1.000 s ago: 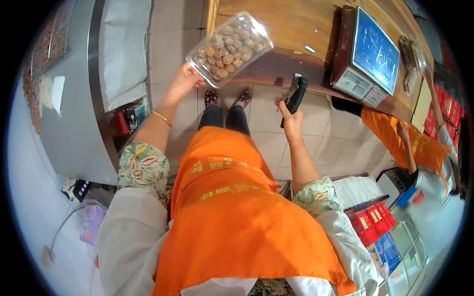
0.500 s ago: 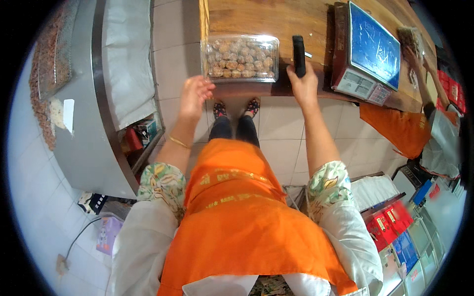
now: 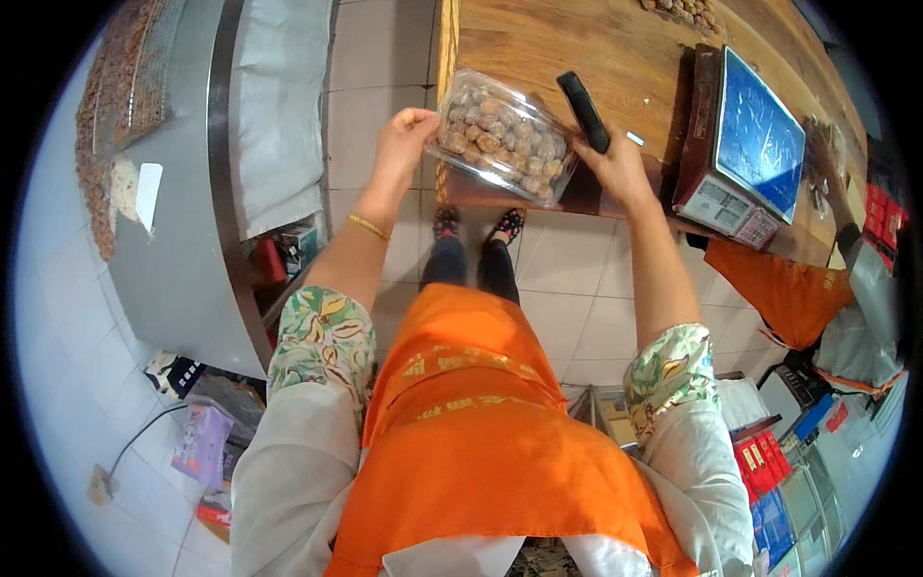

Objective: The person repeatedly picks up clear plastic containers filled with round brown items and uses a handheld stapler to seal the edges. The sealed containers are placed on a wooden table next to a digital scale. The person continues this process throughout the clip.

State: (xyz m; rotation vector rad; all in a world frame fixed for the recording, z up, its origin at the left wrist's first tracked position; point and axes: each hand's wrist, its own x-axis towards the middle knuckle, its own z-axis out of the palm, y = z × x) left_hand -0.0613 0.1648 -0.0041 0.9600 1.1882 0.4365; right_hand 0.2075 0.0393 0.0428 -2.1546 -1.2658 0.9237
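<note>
A clear plastic box (image 3: pixel 548 195) full of round brown balls sits askew at the near edge of the wooden table (image 3: pixel 615 38). At its left end my left hand (image 3: pixel 402 141) has its fingers closed on the box's corner. My right hand (image 3: pixel 620 171) is wrapped around a long, flat black object with a rounded end (image 3: pixel 582 108), whose exact kind I cannot make out. That hand lies against the box's right end. Beside the black object, a small white strip (image 3: pixel 635 138) rests on the table.
A scale with a blue plate (image 3: pixel 760 135) stands to the right. Beyond it is another person in an orange apron (image 3: pixel 779 288). More brown balls (image 3: pixel 687 12) lie at the far edge. On the left stands a metal counter (image 3: pixel 183 231).
The box has swung clockwise from square to askew. My left hand, formerly beside it, has closed on its corner. The black object has tilted, and the view has shifted.
</note>
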